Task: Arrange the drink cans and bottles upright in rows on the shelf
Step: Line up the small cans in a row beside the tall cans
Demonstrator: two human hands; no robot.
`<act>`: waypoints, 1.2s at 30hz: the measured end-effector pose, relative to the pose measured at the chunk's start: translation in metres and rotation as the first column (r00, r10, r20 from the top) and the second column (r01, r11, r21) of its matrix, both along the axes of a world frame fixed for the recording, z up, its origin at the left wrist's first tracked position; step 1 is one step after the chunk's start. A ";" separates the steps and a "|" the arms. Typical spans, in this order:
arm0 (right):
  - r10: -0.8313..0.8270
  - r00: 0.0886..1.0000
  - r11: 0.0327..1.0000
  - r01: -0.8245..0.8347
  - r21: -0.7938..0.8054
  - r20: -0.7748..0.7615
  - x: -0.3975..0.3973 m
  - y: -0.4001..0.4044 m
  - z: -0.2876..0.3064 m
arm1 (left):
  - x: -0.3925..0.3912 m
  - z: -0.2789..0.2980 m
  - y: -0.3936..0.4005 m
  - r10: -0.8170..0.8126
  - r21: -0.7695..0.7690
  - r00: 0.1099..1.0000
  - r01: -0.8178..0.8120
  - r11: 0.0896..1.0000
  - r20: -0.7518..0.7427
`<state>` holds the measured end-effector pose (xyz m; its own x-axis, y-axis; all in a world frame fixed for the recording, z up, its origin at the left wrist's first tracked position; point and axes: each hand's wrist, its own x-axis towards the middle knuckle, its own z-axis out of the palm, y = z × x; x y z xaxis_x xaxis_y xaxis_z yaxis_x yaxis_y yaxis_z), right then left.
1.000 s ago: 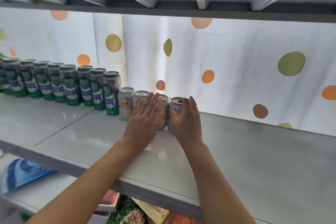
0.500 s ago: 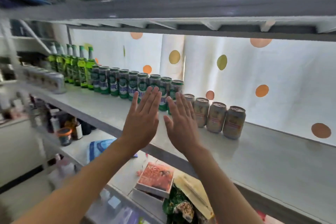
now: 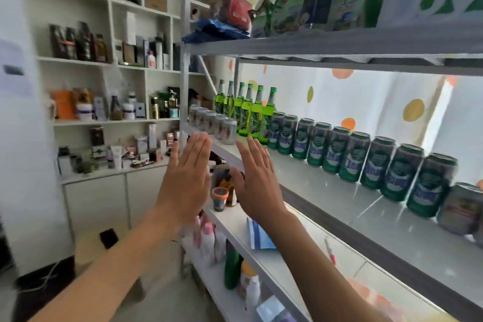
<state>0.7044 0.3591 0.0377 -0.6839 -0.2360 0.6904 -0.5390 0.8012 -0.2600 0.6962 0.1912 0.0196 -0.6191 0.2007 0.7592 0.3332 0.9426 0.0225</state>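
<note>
both hands empty: left hand [image 3: 187,178] and right hand [image 3: 257,178] flat, fingers spread, held off the white laminate shelf [image 3: 326,191] edge. tall green-and-blue beer cans [image 3: 352,157] stand upright in a row at 2 o'clock, green glass bottles [image 3: 245,110] at 12, short silver cans [image 3: 213,123] beside them (front group looks uneven). judgement: reach for the silver cans, square them together with both palms.

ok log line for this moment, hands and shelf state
left hand: open, empty | right hand: open, empty | green cans: upright, rowed | green bottles: upright
</note>
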 end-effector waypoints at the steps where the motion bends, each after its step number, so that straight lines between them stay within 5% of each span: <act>1: 0.006 1.000 1.000 -0.006 -0.007 -0.003 -0.009 -0.015 0.000 | -0.007 0.000 -0.015 0.007 0.000 1.000 -0.007 1.000 0.003; 9: 0.098 0.985 0.990 -0.081 -0.119 0.143 -0.085 -0.108 -0.005 | -0.071 -0.009 -0.099 0.064 0.005 0.994 -0.065 0.998 0.092; 17: 0.128 0.983 0.988 -0.115 -0.099 0.128 -0.203 -0.158 -0.010 | -0.178 -0.018 -0.144 0.020 0.141 0.991 -0.039 0.989 0.133; 22: 0.110 0.986 0.990 -0.097 -0.105 0.123 -0.325 -0.178 -0.011 | -0.287 -0.016 -0.160 0.028 0.252 0.996 -0.049 0.966 0.087; 30: 0.098 0.989 0.981 -0.078 -0.179 0.108 -0.517 -0.207 0.014 | -0.478 0.007 -0.179 -0.039 0.312 0.966 -0.045 0.949 0.257; 36: -0.090 0.984 0.996 0.093 -0.015 0.152 -0.601 -0.214 0.023 | -0.569 0.027 -0.194 -0.153 0.311 0.931 0.045 0.949 0.331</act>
<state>0.1030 0.1449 0.0612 -0.7988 -0.1538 0.5816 -0.4168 0.8386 -0.3508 0.1269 -0.0032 0.0464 -0.8419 0.0766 0.5342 0.3449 0.8376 0.4236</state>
